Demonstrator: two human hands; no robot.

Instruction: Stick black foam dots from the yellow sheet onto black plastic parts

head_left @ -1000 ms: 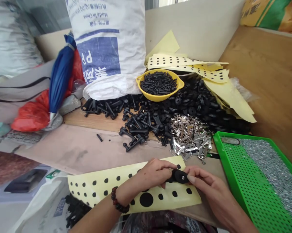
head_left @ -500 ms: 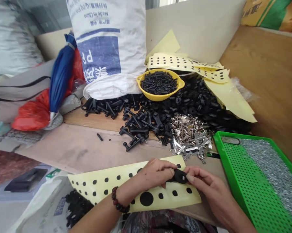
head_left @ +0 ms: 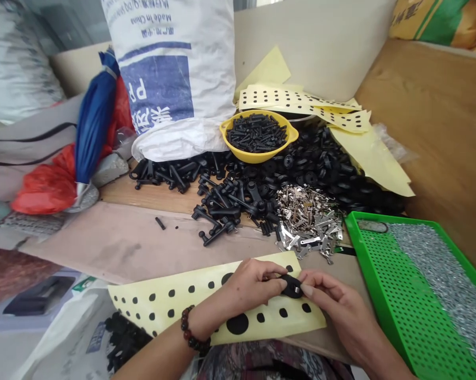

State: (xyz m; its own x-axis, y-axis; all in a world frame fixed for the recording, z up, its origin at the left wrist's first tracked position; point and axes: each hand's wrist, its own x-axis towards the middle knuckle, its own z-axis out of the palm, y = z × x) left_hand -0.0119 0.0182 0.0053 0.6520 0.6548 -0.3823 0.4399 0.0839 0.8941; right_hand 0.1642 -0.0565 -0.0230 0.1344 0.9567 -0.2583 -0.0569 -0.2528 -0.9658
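Note:
Between my two hands is a small rounded black plastic part (head_left: 290, 286) with a bit of shiny metal at its right end. My left hand (head_left: 250, 285), with a beaded bracelet at the wrist, grips its left side between thumb and fingers. My right hand (head_left: 333, 296) pinches its right end, thumb against the metal bit. Beneath both hands lies a yellow sheet (head_left: 190, 311) with rows of black dots and larger black discs. Beyond the hands is a heap of small metal strips (head_left: 309, 224).
A green perforated tray (head_left: 374, 269) of small metal pieces stands at right. Black plastic arms (head_left: 226, 206) and round black parts (head_left: 325, 163) are piled behind, beside a yellow bowl (head_left: 257, 157). A white sack (head_left: 210, 68) and blue umbrella (head_left: 95, 116) stand at the back left.
The view has shifted slightly. Both hands stay on the black plastic part, and my left thumb has moved a little further over it.

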